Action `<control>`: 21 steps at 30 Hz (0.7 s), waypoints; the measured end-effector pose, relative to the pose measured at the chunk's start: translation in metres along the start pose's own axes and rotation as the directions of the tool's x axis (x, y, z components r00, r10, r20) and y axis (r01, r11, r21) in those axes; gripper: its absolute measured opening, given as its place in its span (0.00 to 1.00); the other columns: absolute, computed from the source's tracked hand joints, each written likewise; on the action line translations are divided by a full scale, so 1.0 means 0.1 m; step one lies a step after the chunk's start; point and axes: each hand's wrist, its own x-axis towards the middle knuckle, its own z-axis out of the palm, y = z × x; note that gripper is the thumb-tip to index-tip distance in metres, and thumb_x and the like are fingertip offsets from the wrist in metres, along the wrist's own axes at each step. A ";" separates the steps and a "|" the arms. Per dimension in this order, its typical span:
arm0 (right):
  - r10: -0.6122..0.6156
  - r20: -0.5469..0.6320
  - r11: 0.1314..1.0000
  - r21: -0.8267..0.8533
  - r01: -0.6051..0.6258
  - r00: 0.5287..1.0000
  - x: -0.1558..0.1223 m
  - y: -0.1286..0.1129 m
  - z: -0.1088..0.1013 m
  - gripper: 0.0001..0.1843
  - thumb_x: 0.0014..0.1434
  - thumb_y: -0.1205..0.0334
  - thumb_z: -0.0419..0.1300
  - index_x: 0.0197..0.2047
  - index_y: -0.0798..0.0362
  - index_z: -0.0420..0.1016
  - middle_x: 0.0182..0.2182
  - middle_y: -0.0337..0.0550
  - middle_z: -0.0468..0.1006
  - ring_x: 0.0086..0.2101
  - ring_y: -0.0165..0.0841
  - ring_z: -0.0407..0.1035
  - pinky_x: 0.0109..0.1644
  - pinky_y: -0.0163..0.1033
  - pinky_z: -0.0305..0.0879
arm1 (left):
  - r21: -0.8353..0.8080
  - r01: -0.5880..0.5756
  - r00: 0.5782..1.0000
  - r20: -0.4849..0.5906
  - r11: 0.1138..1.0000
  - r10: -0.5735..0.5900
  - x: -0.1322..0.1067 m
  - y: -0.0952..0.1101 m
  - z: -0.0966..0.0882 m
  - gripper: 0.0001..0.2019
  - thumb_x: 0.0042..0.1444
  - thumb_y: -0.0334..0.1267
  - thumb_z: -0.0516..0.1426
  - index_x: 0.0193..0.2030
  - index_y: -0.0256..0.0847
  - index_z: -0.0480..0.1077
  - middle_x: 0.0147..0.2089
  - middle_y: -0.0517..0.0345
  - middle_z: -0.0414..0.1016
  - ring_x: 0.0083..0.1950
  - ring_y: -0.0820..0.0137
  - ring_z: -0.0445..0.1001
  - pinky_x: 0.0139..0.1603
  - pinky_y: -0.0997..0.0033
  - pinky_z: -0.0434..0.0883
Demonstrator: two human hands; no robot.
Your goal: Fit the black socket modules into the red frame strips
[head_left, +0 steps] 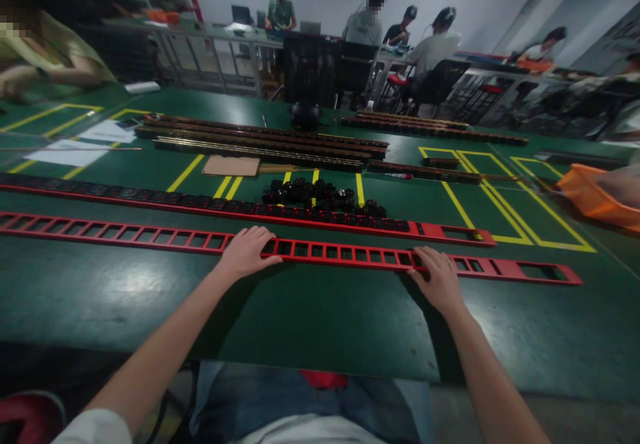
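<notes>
A long red slotted frame (325,252), like a ladder with square openings, lies across the green table (320,317) in front of me. My left hand (247,252) is closed over it left of the middle, fingers on the far edge and thumb on the near edge. Farther right, my right hand (437,272) grips the same frame with fingers over the top and thumb at the near side. Just beyond lies a second red frame (435,232), its openings filled with black square parts. Behind it sits a loose pile of black parts (310,194).
Bundles of long dark strips (260,144) lie farther back, near a piece of brown cardboard (231,166) and white papers (70,153). An orange bin (600,194) stands at the right. A co-worker (55,51) sits at the far left; several people work at back tables.
</notes>
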 end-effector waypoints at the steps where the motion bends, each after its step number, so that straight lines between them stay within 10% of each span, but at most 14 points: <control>1: 0.008 -0.029 1.000 -0.005 -0.008 1.000 -0.03 -0.02 0.03 0.27 0.66 0.45 0.53 0.61 0.52 0.70 0.56 0.55 0.75 0.57 0.49 0.68 0.62 0.61 0.59 | -0.047 0.004 1.000 -0.013 0.999 -0.005 0.02 -0.01 -0.03 0.22 0.63 0.56 0.53 0.51 0.40 0.72 0.50 0.49 0.75 0.51 0.57 0.72 0.50 0.55 0.69; 7: 0.027 -0.026 0.999 0.022 -0.026 0.999 -0.06 -0.07 0.02 0.27 0.65 0.45 0.55 0.61 0.50 0.70 0.56 0.53 0.75 0.57 0.48 0.67 0.63 0.61 0.59 | -0.185 0.137 0.931 -0.313 0.973 -0.190 0.48 -0.30 -0.13 0.16 0.64 0.43 0.50 0.52 0.38 0.71 0.54 0.47 0.71 0.57 0.58 0.69 0.61 0.55 0.66; 14: 0.062 0.014 0.997 0.053 -0.062 0.998 -0.04 -0.12 -0.04 0.27 0.65 0.44 0.55 0.60 0.51 0.70 0.56 0.53 0.75 0.58 0.47 0.67 0.64 0.60 0.57 | -0.196 0.326 0.940 -0.038 0.925 -0.339 1.11 -0.80 0.14 0.24 0.60 0.41 0.51 0.62 0.33 0.65 0.59 0.41 0.71 0.59 0.55 0.69 0.63 0.53 0.65; 21: 0.064 0.006 0.996 0.064 -0.064 0.998 -0.04 -0.11 -0.04 0.27 0.64 0.44 0.56 0.60 0.51 0.70 0.56 0.54 0.75 0.57 0.47 0.67 0.64 0.60 0.56 | -0.319 0.264 0.889 -0.284 0.910 -0.358 0.95 -0.50 -0.02 0.18 0.62 0.40 0.50 0.55 0.34 0.69 0.54 0.42 0.71 0.57 0.56 0.70 0.63 0.52 0.67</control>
